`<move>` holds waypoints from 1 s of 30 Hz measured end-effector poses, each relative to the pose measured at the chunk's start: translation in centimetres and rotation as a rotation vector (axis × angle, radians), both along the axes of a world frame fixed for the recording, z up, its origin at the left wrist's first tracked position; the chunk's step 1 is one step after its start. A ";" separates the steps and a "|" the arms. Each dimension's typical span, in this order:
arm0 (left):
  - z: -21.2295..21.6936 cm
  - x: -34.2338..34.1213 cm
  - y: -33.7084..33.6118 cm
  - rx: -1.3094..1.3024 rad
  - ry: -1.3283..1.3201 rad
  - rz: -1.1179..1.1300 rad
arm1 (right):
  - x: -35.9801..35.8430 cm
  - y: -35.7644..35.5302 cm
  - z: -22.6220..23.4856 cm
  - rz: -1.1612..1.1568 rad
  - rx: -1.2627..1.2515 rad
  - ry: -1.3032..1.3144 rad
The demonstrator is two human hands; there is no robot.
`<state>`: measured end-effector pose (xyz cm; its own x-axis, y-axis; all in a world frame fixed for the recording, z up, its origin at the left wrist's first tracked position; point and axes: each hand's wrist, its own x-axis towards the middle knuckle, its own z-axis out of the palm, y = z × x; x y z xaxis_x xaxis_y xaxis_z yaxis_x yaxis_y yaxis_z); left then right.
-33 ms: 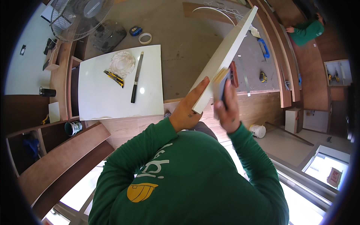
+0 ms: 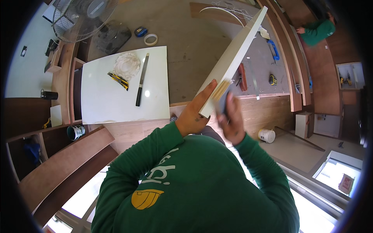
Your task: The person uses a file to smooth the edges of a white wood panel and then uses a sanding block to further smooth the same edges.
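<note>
My left hand [image 2: 195, 113] grips the near end of a long, narrow white board [image 2: 239, 54], its fingers wrapped round the edge. The board slants away to the far right. In my right hand [image 2: 233, 122], blurred by motion, is a sanding block [image 2: 222, 92] with layered wood-coloured sides and a dark grey face. It lies against the board's right-hand edge, close to my left hand. To the left, a white panel [image 2: 124, 105] carries a long flat file [image 2: 143, 75] with a black handle, a yellow-black utility knife [image 2: 118, 80] and a crumpled white cloth [image 2: 127, 65].
Beyond the panel are a fan [image 2: 83, 19], a blue tape measure [image 2: 140, 32] and a tape roll [image 2: 150, 39]. Right of the board lie a blue-framed hacksaw [image 2: 274, 50], a red tool [image 2: 242, 77] and a yellow tape measure [image 2: 272, 79]. Another person's green sleeve [image 2: 318, 34] shows far right.
My right hand and the sanding block have slid nearer to me along the board's edge. My left hand and the board have stayed in place.
</note>
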<state>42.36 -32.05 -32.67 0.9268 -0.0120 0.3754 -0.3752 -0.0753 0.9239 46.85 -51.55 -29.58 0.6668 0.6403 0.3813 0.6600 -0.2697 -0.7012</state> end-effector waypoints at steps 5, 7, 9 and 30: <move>-0.4 0.0 0.5 0.024 0.027 -0.003 | 0.5 0.3 1.2 0.073 0.025 -0.006; 0.1 0.2 0.4 -0.006 0.058 -0.024 | 2.4 0.7 0.2 -0.123 0.100 0.074; -0.7 0.3 0.2 -0.018 0.043 -0.028 | 0.4 0.4 0.8 0.035 0.016 -0.030; -0.3 0.1 -1.0 -0.008 -0.008 0.009 | -3.1 -1.9 7.4 0.050 -0.160 -0.014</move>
